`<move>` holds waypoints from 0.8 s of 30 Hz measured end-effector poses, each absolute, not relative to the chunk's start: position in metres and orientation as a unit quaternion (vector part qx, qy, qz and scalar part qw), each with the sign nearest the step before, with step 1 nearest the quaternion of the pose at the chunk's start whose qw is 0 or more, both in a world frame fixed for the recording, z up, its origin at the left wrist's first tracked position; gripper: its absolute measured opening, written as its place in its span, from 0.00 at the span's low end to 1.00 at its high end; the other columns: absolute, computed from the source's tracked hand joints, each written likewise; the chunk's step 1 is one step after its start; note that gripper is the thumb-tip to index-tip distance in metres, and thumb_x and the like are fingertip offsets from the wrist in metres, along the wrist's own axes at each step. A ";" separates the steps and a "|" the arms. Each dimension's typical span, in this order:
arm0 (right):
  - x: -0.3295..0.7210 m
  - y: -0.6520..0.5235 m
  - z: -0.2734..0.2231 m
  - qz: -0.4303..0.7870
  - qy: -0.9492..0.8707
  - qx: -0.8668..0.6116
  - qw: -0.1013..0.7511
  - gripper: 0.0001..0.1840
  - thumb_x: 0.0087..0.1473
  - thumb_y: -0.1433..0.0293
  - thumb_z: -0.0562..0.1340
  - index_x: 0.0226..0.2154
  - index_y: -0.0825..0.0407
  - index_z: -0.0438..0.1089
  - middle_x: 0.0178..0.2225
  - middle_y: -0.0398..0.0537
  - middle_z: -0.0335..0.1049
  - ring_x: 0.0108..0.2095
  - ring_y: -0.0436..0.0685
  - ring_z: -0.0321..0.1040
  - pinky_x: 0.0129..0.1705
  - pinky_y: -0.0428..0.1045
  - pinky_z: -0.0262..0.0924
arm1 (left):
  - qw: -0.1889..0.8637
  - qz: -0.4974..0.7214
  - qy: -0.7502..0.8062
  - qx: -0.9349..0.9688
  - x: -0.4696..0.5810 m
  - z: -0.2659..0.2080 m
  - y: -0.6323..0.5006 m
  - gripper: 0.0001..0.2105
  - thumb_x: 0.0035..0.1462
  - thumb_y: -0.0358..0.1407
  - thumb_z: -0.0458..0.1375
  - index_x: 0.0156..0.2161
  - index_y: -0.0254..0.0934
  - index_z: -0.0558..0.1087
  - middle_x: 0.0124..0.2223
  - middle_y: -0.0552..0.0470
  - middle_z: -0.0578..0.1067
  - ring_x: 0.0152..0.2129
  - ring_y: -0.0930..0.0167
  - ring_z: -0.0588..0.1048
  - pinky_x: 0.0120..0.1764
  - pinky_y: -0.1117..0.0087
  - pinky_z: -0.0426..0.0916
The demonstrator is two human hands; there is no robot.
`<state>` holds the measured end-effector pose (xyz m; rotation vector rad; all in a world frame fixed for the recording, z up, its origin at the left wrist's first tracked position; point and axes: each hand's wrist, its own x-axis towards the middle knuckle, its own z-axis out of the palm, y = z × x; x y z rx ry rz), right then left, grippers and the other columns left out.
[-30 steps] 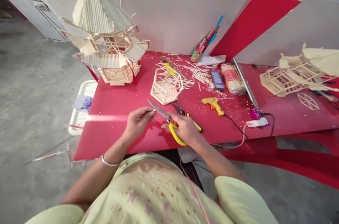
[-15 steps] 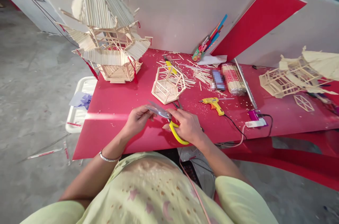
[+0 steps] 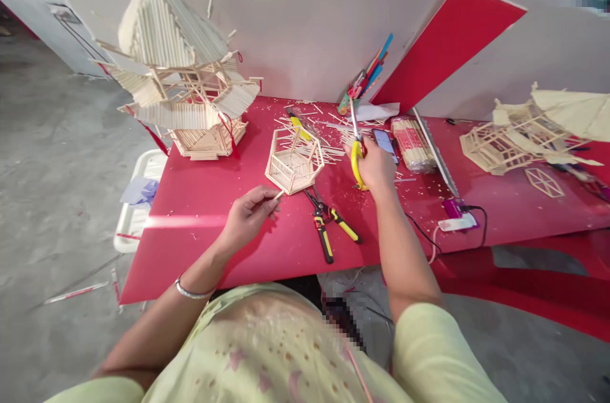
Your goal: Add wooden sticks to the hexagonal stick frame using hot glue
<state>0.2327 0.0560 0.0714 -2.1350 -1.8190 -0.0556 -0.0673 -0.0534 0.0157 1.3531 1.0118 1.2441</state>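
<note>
My left hand (image 3: 250,212) is closed, pinching a short wooden stick (image 3: 279,195) near the front edge of a small hexagonal stick frame (image 3: 295,164). Scissors with yellow handles (image 3: 356,164) are in my right hand (image 3: 376,168), which is held over the middle of the table. Their blades point away from me, towards a cup of pens (image 3: 344,101). Between my hands, black-and-yellow pliers (image 3: 328,218) lie with handles spread. The glue gun is mostly hidden by my right hand and forearm.
A tall stick pagoda (image 3: 190,91) stands at the back left. Loose sticks (image 3: 333,155), a phone (image 3: 385,143) and a packet of sticks (image 3: 413,145) lie beyond my right hand. A power strip (image 3: 457,222) with cables is at right, near another stick model (image 3: 505,136).
My right hand has carried the scissors away from my left hand, forward and to the right. The pliers are now uncovered. My left hand still pinches near the frame; its stick now shows.
</note>
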 end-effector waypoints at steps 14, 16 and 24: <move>0.242 0.073 0.032 0.106 -0.623 -0.703 0.326 0.18 0.66 0.64 0.58 0.51 0.52 0.79 0.49 0.56 0.80 0.50 0.63 0.74 0.55 0.55 0.64 | 0.248 0.437 0.488 0.714 -0.053 0.061 -0.005 0.09 0.62 0.39 0.64 0.35 0.37 0.83 0.33 0.49 0.76 0.26 0.74 0.70 0.29 0.71 0.63; 0.229 0.029 0.037 0.224 -0.586 -0.647 0.433 0.19 0.65 0.56 0.61 0.45 0.50 0.81 0.38 0.49 0.82 0.41 0.59 0.76 0.48 0.53 0.67 | 0.278 0.381 0.457 0.754 -0.052 0.076 0.012 0.10 0.61 0.39 0.64 0.33 0.36 0.83 0.31 0.50 0.75 0.24 0.74 0.69 0.29 0.70 0.62; 0.129 -0.021 0.025 0.552 -0.347 -0.496 0.573 0.19 0.52 0.50 0.71 0.34 0.48 0.83 0.21 0.39 0.69 0.20 0.46 0.55 0.21 0.45 0.45 | 0.245 0.205 0.406 0.856 -0.033 0.104 0.048 0.12 0.59 0.38 0.61 0.27 0.36 0.81 0.29 0.51 0.75 0.25 0.74 0.68 0.28 0.70 0.57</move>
